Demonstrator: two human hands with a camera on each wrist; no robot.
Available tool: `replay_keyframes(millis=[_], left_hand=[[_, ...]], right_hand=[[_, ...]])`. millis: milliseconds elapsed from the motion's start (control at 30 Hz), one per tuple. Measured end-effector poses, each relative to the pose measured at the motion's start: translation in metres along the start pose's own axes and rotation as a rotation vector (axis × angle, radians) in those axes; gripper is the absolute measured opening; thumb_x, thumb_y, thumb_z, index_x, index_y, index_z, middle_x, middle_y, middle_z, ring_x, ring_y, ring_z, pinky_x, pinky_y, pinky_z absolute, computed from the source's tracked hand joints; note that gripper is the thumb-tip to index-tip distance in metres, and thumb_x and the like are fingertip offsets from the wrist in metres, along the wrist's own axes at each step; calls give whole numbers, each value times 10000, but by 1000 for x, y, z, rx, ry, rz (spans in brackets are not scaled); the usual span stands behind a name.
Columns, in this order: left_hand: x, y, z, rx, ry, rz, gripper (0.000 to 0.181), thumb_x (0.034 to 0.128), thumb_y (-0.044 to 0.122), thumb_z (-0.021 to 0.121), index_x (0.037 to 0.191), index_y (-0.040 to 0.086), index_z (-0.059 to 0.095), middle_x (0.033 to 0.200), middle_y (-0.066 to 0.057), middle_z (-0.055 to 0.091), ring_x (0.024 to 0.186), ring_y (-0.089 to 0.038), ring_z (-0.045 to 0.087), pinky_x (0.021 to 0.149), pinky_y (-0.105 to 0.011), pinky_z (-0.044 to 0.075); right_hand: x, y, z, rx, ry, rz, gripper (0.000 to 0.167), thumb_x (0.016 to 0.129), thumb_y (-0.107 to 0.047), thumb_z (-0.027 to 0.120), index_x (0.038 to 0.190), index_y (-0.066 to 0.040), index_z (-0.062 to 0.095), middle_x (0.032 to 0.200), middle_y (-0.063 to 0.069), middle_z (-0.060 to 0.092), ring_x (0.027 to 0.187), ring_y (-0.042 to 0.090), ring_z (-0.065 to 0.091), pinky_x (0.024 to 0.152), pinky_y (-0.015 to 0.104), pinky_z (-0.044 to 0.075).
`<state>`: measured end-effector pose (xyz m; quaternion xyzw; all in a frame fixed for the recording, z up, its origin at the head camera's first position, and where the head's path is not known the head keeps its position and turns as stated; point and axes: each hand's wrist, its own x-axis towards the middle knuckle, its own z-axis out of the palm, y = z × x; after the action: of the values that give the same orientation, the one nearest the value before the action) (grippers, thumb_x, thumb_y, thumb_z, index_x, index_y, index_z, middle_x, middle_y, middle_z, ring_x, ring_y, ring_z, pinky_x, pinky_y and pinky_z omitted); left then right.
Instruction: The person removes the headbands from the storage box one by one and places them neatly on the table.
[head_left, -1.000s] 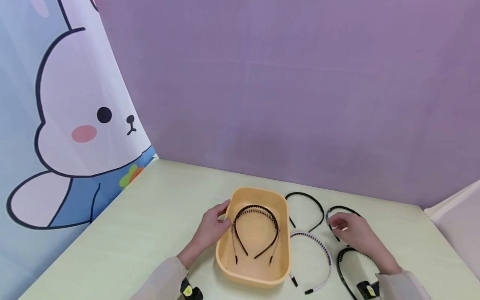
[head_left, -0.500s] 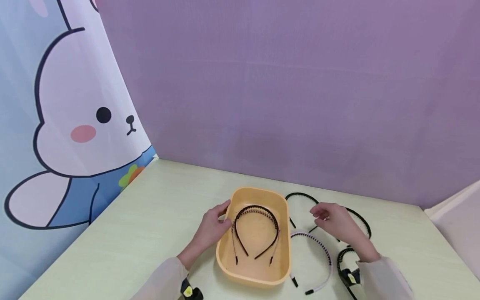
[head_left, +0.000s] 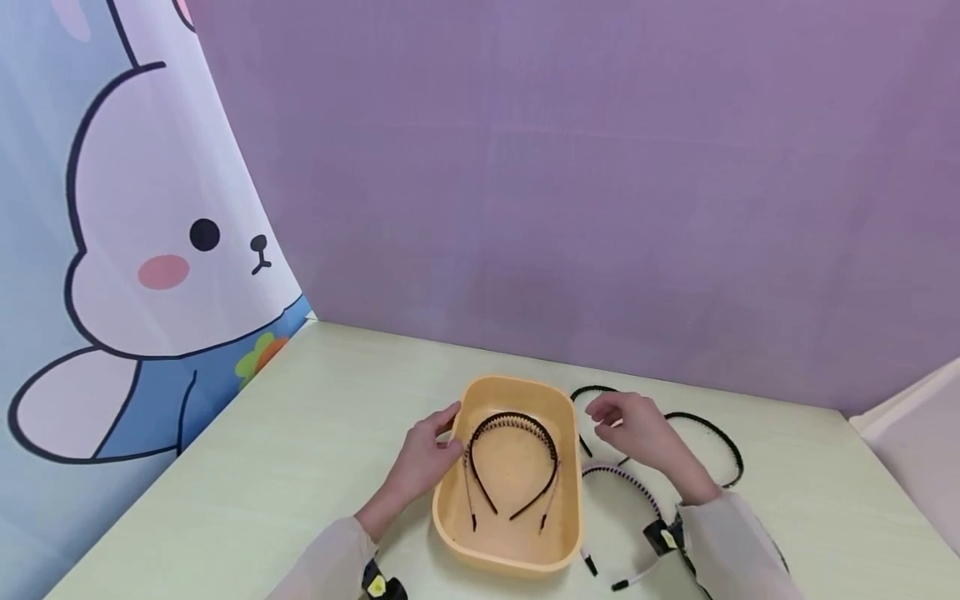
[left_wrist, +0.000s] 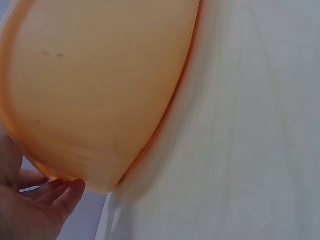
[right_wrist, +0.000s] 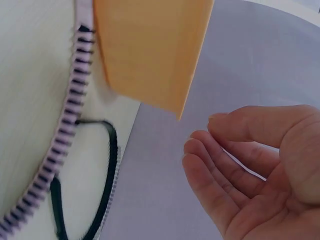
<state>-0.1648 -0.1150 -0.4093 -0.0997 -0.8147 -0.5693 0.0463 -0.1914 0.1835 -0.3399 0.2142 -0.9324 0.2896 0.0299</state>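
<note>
My left hand [head_left: 422,458] grips the left rim of an orange-yellow plastic bin [head_left: 581,508], thumb at the rim and fingers outside. Inside the bin lie a toothed black headband [head_left: 485,497] and a thinner, pale-armed one [head_left: 550,500] partly beneath it. Raised over the table right of the bin, my right hand [head_left: 637,429] holds nothing; its fingers are loosely bent in the right wrist view. Below it lies a black headband [head_left: 584,447], partly hidden by the hand. Nearer me is a pale lilac headband with dark stripes [head_left: 617,469], partly covered by the right wrist.
Further right lies another black headband [head_left: 726,437]. A dark headband [head_left: 688,565] shows only in parts beneath the right sleeve. A purple backdrop [head_left: 555,208] stands behind the pale table [head_left: 360,367], and a cartoon-printed cloth [head_left: 165,325] hangs at left.
My right hand has moved left, from the far-right black headband to above the one beside the bin, uncovering the former. The left hand and bin have stayed in place.
</note>
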Motion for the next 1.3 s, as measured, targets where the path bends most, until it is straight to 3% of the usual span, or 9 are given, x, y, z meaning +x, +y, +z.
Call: replay_keyframes(millis=[500, 833, 1300], left_hand=[[0, 3, -3, -10, -19, 12, 555, 871, 3, 510, 1408, -69, 390, 1363, -313, 472, 1063, -412, 628, 780, -263, 600], [0, 3, -2, 3, -21, -3, 551, 871, 11, 531, 1403, -59, 405, 1357, -291, 491, 1192, -418, 544, 859, -346, 588], [1, 10, -9, 39, -12, -51, 473, 859, 20, 554, 1325, -49, 510, 1267, -232, 588, 1139, -364, 590, 897, -386, 574]], right_hand=[[26, -23, 19, 48, -22, -83, 190, 825, 40, 626, 1012, 35, 656, 909, 150, 684, 791, 197, 652, 671, 268, 553], [40, -27, 32, 94, -52, -91, 215, 798, 67, 629, 1012, 77, 641, 900, 181, 670, 800, 222, 644, 699, 309, 567], [53, -26, 42, 77, -105, -67, 229, 790, 60, 622, 1016, 94, 632, 937, 204, 678, 841, 267, 648, 731, 344, 575]])
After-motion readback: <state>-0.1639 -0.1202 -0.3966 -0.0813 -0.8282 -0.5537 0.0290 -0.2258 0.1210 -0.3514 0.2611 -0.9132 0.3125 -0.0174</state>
